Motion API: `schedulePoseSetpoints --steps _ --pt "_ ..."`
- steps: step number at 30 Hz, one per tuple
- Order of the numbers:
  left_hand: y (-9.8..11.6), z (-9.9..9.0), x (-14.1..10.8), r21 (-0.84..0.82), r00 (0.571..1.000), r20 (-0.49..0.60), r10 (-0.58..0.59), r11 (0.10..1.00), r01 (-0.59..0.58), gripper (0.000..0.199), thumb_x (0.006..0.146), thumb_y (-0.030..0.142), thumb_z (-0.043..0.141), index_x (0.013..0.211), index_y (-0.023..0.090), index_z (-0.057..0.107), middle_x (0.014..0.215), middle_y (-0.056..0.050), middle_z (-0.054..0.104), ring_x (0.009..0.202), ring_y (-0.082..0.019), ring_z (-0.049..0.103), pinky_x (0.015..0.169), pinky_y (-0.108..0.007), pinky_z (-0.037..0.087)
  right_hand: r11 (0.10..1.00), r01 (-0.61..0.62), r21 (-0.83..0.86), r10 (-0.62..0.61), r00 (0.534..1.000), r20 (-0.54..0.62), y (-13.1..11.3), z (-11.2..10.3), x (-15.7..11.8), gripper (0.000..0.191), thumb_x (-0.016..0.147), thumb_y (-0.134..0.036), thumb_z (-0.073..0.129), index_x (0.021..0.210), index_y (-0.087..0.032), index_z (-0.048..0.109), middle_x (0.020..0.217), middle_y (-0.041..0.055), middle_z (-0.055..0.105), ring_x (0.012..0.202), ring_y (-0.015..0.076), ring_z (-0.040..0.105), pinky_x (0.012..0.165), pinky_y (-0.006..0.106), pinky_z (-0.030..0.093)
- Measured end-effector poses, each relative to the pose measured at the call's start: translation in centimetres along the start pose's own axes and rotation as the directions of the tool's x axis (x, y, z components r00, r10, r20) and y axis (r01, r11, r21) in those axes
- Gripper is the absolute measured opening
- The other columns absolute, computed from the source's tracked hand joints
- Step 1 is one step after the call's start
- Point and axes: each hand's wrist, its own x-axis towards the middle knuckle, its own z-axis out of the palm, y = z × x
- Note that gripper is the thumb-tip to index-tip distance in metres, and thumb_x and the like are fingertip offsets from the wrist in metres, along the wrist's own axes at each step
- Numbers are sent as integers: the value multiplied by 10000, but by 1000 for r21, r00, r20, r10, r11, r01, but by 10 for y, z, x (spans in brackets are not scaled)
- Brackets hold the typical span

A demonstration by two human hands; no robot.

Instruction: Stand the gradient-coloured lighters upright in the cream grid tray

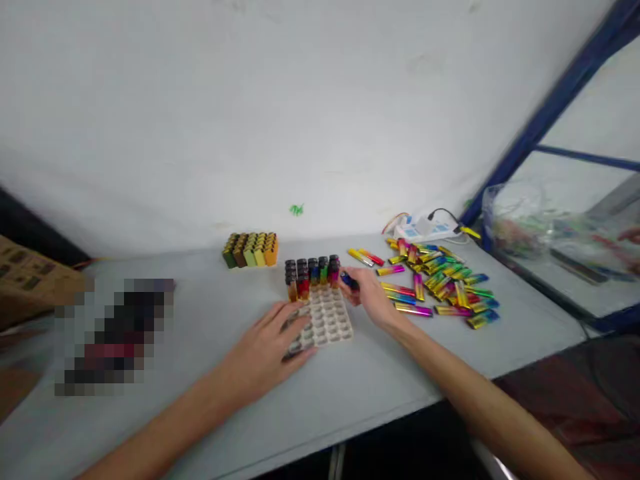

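A pale tray [327, 319] with rows of round holes lies on the grey table. Upright lighters [303, 283] with black tops fill its back rows, in amber, red, blue, green and purple. My left hand [274, 340] rests over the tray's left side, fingers spread, holding nothing visible. At the tray's back right corner, my right hand [365, 291] grips a dark blue lighter [350, 280] between thumb and fingers. To its right lies a loose pile of shiny multicoloured lighters [445, 273].
A block of upright green, brown and orange lighters [250, 250] stands behind left. A white power strip [427, 230] with cables lies by the wall. A cardboard box [35, 280] is at the far left. Beyond the blue frame [533, 137], a person's hand and plastic bags show.
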Motion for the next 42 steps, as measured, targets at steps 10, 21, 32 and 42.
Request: schedulePoseSetpoints --steps 10,21,32,42 --pt "3 -4 0 -22 1000 -16 -15 1000 14 348 983 368 695 1279 187 672 1367 -152 647 1288 -337 604 1087 -526 566 977 212 -11 -209 970 123 3 -8 4 482 1028 -647 488 1056 -210 690 745 -17 505 635 139 465 573 269 392" --pt "7 -9 2 -25 999 33 -23 999 24 381 975 367 708 1291 158 667 1376 -170 634 1302 -345 590 1097 -539 562 768 370 -523 -477 875 -81 5 -6 3 278 955 -463 724 1025 -196 755 730 0 684 655 152 604 670 291 490" --pt "7 -7 1 -14 999 19 -27 1000 27 388 974 373 705 1294 156 674 1367 -171 642 1292 -354 596 1090 -556 565 613 365 -701 -427 899 95 17 4 9 184 996 -336 697 1099 -199 762 807 27 810 669 179 741 633 271 517" --pt "6 -7 1 0 1000 16 -20 1000 20 358 983 353 685 1293 174 671 1366 -157 647 1283 -338 604 1085 -538 568 535 363 -763 -406 902 144 15 6 16 159 1028 -321 660 1081 -197 745 840 48 804 715 189 742 649 265 479"
